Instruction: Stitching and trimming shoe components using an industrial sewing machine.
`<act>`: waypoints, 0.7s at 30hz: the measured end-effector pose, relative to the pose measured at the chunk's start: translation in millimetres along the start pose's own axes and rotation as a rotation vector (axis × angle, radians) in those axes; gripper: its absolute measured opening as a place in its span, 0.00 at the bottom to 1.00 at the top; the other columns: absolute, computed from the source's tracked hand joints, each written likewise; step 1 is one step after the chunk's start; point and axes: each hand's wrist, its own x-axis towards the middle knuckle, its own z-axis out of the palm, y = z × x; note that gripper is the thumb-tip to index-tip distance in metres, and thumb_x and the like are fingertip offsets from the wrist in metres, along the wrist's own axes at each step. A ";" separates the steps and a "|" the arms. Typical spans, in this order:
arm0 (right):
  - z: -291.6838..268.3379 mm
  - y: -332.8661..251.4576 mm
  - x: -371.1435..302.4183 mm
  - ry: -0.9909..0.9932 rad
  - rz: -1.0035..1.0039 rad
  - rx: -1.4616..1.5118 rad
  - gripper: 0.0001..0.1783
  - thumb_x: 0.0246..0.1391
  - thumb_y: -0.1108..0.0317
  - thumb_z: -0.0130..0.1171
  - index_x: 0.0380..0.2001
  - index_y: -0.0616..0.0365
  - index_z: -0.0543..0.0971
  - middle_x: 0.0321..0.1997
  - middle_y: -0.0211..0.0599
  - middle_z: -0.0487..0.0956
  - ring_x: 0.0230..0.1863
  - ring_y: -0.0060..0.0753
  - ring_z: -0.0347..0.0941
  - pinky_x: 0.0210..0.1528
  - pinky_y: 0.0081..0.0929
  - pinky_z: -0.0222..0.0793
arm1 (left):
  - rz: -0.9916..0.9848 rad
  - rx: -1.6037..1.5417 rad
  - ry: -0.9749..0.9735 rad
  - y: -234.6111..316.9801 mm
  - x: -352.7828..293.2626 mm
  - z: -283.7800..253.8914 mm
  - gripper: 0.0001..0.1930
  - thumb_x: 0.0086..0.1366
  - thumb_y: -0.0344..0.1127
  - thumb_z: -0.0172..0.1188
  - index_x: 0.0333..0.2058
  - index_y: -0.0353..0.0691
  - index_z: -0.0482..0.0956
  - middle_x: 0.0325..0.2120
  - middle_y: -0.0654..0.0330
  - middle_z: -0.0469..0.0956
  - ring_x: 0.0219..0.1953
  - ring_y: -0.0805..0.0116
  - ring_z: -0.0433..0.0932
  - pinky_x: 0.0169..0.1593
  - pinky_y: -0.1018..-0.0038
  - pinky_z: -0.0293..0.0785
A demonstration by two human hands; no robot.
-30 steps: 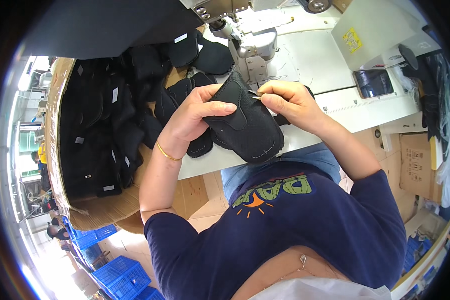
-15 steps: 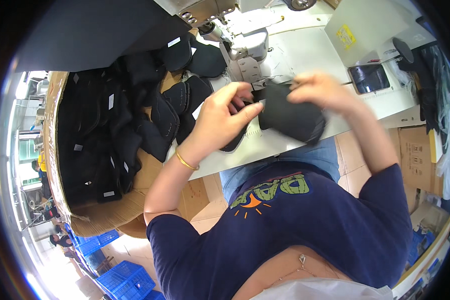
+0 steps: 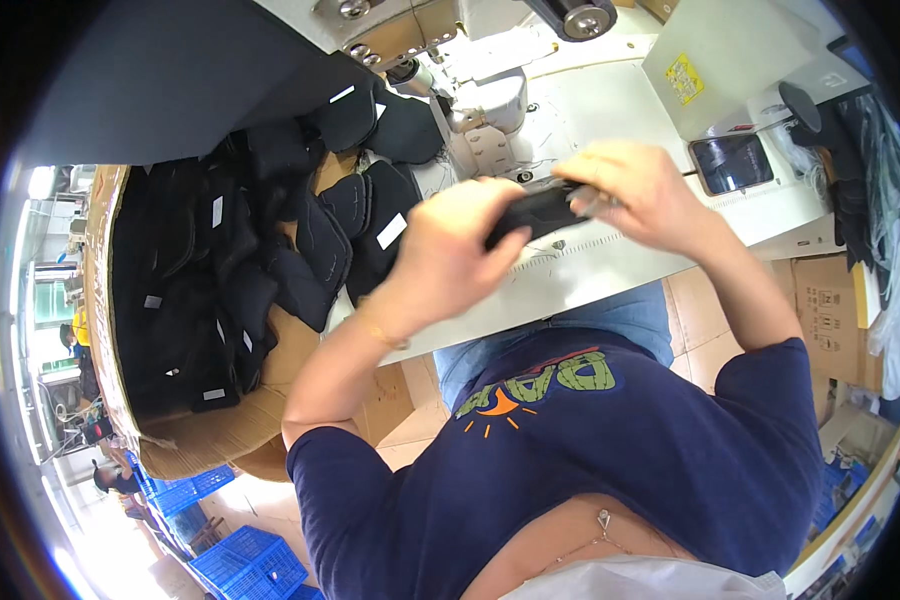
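Over the white table [image 3: 610, 270] by the sewing machine [image 3: 490, 100], we grip a black padded fabric piece [image 3: 535, 210] between both hands, left hand [image 3: 450, 250] and right hand [image 3: 630, 185] pinching opposite ends to keep it taut
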 end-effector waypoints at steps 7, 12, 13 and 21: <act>28.3 -46.1 11.1 -0.013 0.465 0.709 0.13 0.63 0.65 0.56 0.26 0.62 0.77 0.18 0.31 0.77 0.22 0.19 0.74 0.27 0.22 0.67 | -0.358 -0.703 0.034 -36.6 19.3 -65.4 0.13 0.62 0.32 0.64 0.44 0.34 0.77 0.36 0.66 0.79 0.39 0.80 0.76 0.46 0.81 0.73; 33.8 -61.2 36.6 0.150 0.521 0.818 0.16 0.63 0.65 0.54 0.22 0.61 0.75 0.16 0.29 0.75 0.22 0.15 0.71 0.26 0.20 0.64 | -0.559 -1.006 -0.020 -61.8 45.5 -89.8 0.14 0.65 0.30 0.59 0.48 0.32 0.79 0.40 0.63 0.81 0.43 0.75 0.79 0.48 0.81 0.73; 33.1 -61.8 41.2 0.176 0.536 0.837 0.17 0.64 0.65 0.54 0.22 0.61 0.75 0.16 0.28 0.76 0.21 0.13 0.69 0.26 0.19 0.63 | -0.620 -1.080 -0.047 -71.3 49.7 -94.4 0.14 0.66 0.29 0.57 0.49 0.32 0.79 0.41 0.62 0.81 0.44 0.74 0.79 0.49 0.82 0.73; 40.0 -68.7 52.8 0.238 0.572 0.941 0.20 0.64 0.62 0.53 0.18 0.57 0.72 0.14 0.23 0.71 0.19 0.11 0.61 0.22 0.17 0.55 | -0.722 -0.998 -0.074 -99.2 60.0 -95.3 0.13 0.67 0.32 0.56 0.48 0.39 0.82 0.45 0.63 0.81 0.49 0.73 0.77 0.50 0.79 0.73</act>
